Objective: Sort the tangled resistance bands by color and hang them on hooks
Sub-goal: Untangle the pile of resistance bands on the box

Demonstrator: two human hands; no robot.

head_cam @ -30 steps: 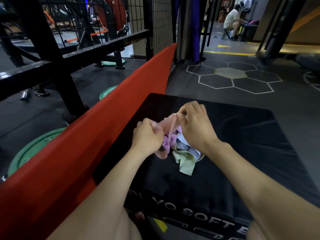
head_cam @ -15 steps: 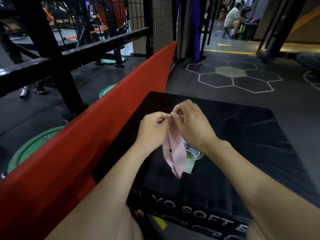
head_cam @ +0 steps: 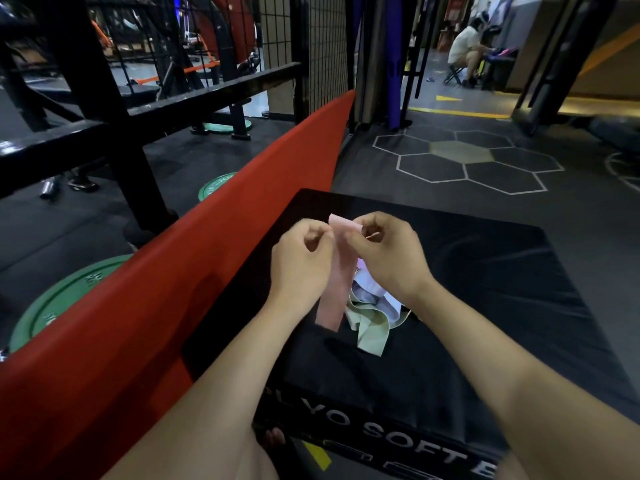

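Note:
A pink resistance band (head_cam: 337,271) hangs flat between my hands above the black soft box (head_cam: 485,306). My left hand (head_cam: 301,261) pinches its left top edge and my right hand (head_cam: 388,258) pinches its right top edge. Under my right hand a small pile stays on the box: a pale lavender band (head_cam: 370,292) and a light green band (head_cam: 369,327), folded over each other. No hooks show in this view.
A long red padded beam (head_cam: 156,306) runs along the box's left side. Beyond it stand a black steel rack (head_cam: 104,98) and green weight plates (head_cam: 62,303). A person (head_cam: 464,50) sits far back on the right. Hexagon-marked floor (head_cam: 460,157) lies ahead.
The pink band has come free of the pile and now hangs straighter, its top spread wider between my hands, which have moved slightly apart. The lavender and green bands remain on the box.

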